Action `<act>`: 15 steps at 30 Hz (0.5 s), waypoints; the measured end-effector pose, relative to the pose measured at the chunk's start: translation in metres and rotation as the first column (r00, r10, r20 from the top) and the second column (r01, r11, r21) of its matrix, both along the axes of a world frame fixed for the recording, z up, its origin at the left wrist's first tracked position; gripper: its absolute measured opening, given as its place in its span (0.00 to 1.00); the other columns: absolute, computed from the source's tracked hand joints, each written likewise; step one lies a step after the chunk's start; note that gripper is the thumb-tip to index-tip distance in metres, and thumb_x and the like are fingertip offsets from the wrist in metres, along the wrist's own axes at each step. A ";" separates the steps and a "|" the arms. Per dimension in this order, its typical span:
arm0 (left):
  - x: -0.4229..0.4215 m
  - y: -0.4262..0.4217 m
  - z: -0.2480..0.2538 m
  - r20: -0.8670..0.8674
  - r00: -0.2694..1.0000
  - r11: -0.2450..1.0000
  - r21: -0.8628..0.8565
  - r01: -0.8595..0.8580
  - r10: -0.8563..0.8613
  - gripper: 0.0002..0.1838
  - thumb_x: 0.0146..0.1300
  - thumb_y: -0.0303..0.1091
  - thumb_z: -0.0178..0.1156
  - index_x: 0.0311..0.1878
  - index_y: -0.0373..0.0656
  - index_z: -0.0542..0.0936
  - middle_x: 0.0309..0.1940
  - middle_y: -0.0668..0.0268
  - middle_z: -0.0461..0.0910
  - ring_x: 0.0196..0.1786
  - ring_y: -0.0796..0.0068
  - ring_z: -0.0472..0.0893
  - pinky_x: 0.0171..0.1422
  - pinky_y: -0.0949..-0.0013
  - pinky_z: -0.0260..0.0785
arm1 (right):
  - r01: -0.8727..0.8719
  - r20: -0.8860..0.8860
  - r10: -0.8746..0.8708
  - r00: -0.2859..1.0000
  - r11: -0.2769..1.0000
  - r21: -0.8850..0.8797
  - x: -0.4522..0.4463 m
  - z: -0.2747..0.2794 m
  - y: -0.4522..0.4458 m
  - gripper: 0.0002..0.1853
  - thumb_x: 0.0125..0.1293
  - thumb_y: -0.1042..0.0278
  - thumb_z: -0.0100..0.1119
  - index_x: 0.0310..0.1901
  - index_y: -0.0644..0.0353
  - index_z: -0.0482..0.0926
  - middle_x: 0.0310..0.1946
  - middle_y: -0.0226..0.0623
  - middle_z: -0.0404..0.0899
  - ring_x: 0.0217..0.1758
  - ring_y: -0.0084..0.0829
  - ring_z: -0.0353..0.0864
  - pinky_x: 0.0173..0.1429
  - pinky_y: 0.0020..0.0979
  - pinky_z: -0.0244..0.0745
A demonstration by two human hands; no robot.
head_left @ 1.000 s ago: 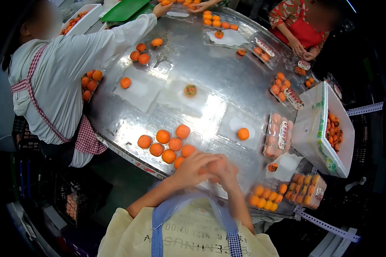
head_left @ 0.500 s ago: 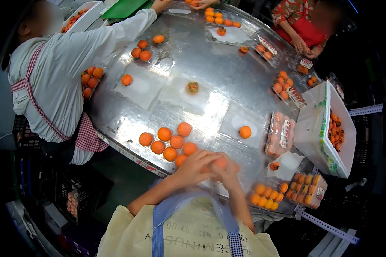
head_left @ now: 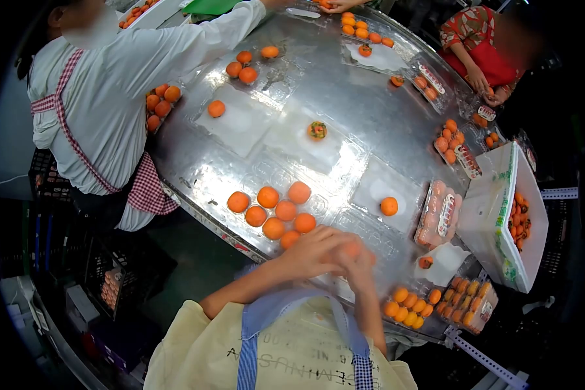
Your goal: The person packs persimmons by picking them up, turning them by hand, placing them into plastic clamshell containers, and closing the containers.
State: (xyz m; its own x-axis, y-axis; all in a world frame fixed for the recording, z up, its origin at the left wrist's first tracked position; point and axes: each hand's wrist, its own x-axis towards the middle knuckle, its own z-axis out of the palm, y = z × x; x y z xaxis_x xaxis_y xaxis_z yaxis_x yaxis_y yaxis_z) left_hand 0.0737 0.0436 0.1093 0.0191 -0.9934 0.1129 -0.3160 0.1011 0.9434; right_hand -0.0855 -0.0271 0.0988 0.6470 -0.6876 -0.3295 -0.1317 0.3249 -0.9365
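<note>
Near the front edge of the metal table, my left hand (head_left: 313, 252) and my right hand (head_left: 356, 268) are together around an orange persimmon (head_left: 351, 249). Both hands are closed, and motion blurs the fingers and fruit. Just left of my left hand, several persimmons (head_left: 273, 228) sit in rows in a clear plastic tray; my hand partly covers the nearest ones. Beyond my right hand, a single persimmon (head_left: 389, 206) rests on a white sheet over another clear tray. Smaller, yellower persimmons (head_left: 409, 307) fill a tray to the right.
The round metal table (head_left: 195, 156) holds more trays and packed clamshells (head_left: 441, 213). A white foam box (head_left: 497, 218) of persimmons stands at the right edge. One co-worker in a white top (head_left: 104, 110) reaches across at left; another in a red apron (head_left: 484, 62) works at the far right.
The view has shifted, so the table's contents appear farther right and lower. My hands stay together on the persimmon, with the right hand still blurred.
</note>
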 end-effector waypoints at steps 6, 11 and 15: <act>-0.002 -0.002 -0.007 0.069 0.995 0.995 -0.074 -0.065 0.070 0.32 0.49 0.39 0.70 0.59 0.43 0.73 0.52 0.62 0.75 0.54 0.61 0.74 0.56 0.63 0.67 | 0.044 -0.008 -0.044 0.999 0.999 -0.019 0.002 -0.006 0.006 0.24 0.62 0.61 0.59 0.55 0.67 0.69 0.48 0.38 0.73 0.51 0.27 0.73 0.57 0.29 0.67; 0.002 0.000 -0.011 0.016 0.999 0.997 -0.058 -0.045 0.046 0.30 0.51 0.39 0.64 0.60 0.46 0.72 0.55 0.62 0.73 0.58 0.58 0.70 0.62 0.59 0.63 | 0.061 0.086 -0.086 0.993 0.964 0.257 -0.001 -0.005 0.003 0.26 0.69 0.56 0.50 0.60 0.68 0.66 0.50 0.39 0.73 0.53 0.28 0.73 0.58 0.28 0.68; 0.003 -0.001 -0.008 0.025 0.996 0.991 -0.105 -0.077 0.080 0.32 0.48 0.38 0.70 0.58 0.42 0.74 0.53 0.60 0.76 0.55 0.60 0.74 0.59 0.62 0.66 | 0.025 0.063 -0.039 0.997 0.977 0.211 0.002 0.002 0.002 0.27 0.71 0.54 0.48 0.62 0.69 0.65 0.52 0.40 0.73 0.54 0.28 0.72 0.57 0.27 0.69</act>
State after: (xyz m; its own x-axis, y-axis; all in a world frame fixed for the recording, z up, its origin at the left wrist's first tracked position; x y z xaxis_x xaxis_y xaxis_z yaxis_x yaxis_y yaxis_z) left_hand 0.0771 0.0429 0.1016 0.0920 -0.9719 0.2168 -0.3536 0.1717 0.9195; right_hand -0.0832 -0.0250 0.1004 0.6509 -0.6288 -0.4254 -0.0574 0.5179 -0.8535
